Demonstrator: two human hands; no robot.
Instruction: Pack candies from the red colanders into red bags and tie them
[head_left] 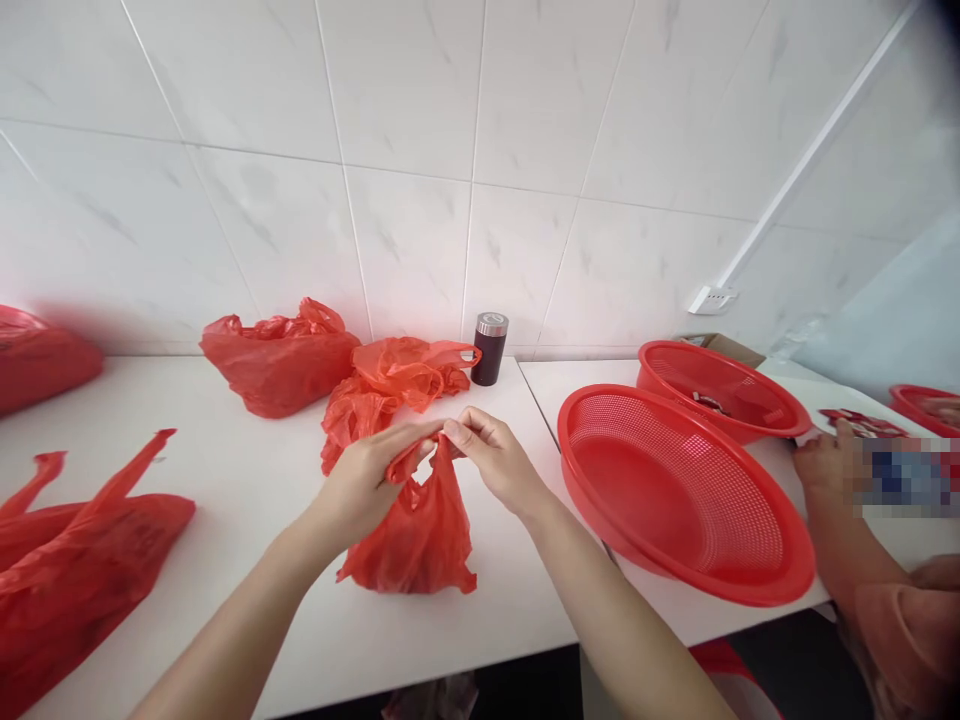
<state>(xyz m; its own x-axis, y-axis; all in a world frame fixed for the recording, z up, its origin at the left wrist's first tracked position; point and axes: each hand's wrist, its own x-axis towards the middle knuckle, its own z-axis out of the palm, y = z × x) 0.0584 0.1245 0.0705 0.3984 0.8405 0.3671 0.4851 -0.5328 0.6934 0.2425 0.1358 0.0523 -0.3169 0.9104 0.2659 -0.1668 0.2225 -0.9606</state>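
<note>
A red plastic bag (411,548) rests on the white table (300,640) between my forearms, its handles pulled upward. My left hand (367,478) is closed around one gathered handle of it. With thumb and fingers pinched, my right hand (491,455) grips the other handle, close to my left fingertips. What lies inside the bag is hidden by the plastic. Just behind my hands lies a crumpled orange-red plastic bag (409,368).
A dark cup (488,355) with a silver lid stands by the wall. Full red bags (277,365) sit along the back and left. Two red baskets (675,490) are on the right. A co-worker's arm (855,540) reaches in at far right.
</note>
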